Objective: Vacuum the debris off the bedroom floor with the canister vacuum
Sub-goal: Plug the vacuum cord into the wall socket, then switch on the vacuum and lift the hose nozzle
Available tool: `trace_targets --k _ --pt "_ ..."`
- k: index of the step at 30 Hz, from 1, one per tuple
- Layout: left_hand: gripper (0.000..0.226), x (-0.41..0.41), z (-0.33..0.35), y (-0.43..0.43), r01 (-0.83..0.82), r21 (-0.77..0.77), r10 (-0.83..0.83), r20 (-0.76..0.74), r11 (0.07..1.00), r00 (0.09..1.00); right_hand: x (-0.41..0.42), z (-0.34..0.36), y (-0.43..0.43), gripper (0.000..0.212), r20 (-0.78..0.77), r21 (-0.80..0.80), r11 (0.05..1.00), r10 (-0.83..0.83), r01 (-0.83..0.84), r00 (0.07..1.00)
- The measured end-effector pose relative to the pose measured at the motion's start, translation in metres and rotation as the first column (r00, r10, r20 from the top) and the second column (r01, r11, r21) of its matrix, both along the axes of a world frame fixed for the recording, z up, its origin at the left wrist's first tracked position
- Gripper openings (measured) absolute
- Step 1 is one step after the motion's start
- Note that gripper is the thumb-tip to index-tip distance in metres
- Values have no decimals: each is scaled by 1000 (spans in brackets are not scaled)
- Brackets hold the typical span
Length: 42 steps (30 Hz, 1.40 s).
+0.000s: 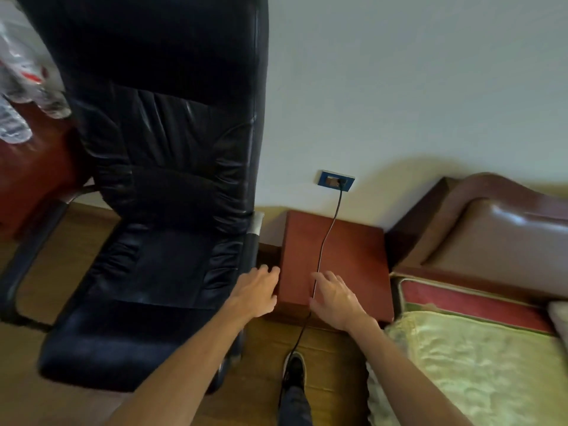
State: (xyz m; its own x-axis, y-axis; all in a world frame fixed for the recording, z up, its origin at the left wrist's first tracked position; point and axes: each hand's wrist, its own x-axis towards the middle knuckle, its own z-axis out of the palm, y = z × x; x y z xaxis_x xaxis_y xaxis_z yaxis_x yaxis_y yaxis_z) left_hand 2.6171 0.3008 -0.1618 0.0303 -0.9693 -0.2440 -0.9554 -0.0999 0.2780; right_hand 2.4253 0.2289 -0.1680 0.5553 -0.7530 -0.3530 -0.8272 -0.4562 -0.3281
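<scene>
Cord (325,238): black, plugged into wall socket (335,180), crosses surface (353,256), lower end lost beside leg (295,404).
Hands: left hand (256,290), right hand (335,299) released, fingers spread (right beside cord).
Room: chair (159,179) left, bed (476,364) right, bottles (12,118) blurred.

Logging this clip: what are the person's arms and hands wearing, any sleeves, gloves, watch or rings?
The left forearm and right forearm are bare to the frame's bottom edge, with no sleeves in view. The left hand and right hand wear no gloves; no watch, bracelet or ring shows. Below are a dark trouser leg and a black shoe with a pale sole.
</scene>
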Motion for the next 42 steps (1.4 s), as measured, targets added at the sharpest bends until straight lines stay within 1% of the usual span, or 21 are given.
trace_targets --k 3,6,11,14,16,20,23,28,32,39,42 --pt "44 17 22 54 -48 -31 44 -118 998 992 -4 24 54 62 158 57 998 -42 33 987" --pt "44 34 44 111 -110 -41 99 -195 993 976 -11 47 103 59 254 59 998 -52 38 966" --pt "44 42 84 202 -181 -29 172 -199 983 965 -22 85 172 59 296 54 998 -29 14 955" --pt "45 35 108 243 -186 -58 173 -171 981 970 -31 104 201 59 283 -8 999 33 -33 958" --pt "47 27 120 269 -206 -59 194 -170 977 966 -40 113 219 59 300 -19 999 36 -31 953" --pt "48 6 130 318 -273 -115 256 -144 955 956 -60 121 247 57 320 -33 997 83 -77 944" --pt "48 -17 134 350 -329 -136 312 -130 935 941 -79 125 266 58 336 -35 988 153 -150 929" --pt "47 -74 135 403 -460 -173 443 -127 871 887 -119 127 297 58 390 -59 964 262 -260 883" --pt "48 -114 136 455 -543 -192 520 -159 817 839 -135 126 330 57 414 -64 928 359 -366 837" --pt "50 -147 137 561 -731 -176 705 -194 659 683 -118 114 405 59 407 -5 826 517 -564 753" --pt "50 -151 133 601 -780 -185 763 -165 598 625 -102 107 436 60 390 11 782 570 -623 723"
